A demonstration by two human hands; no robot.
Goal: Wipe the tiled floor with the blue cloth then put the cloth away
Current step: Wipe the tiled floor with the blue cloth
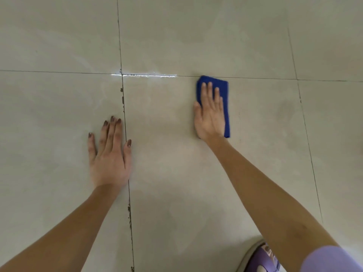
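Observation:
A folded blue cloth (225, 89) lies flat on the beige tiled floor (167, 118), its far edge touching a horizontal grout line. My right hand (210, 112) presses down on the cloth with fingers straight and together, covering most of it. My left hand (109, 154) rests palm down on the bare tile to the left, fingers spread, beside a dark vertical grout line (124, 107). It holds nothing.
A wet, shiny streak (145, 75) runs along the horizontal grout line left of the cloth. A purple slipper (261, 258) shows at the bottom right, next to my purple-clad knee (330, 260). Floor tiles stretch away on all sides.

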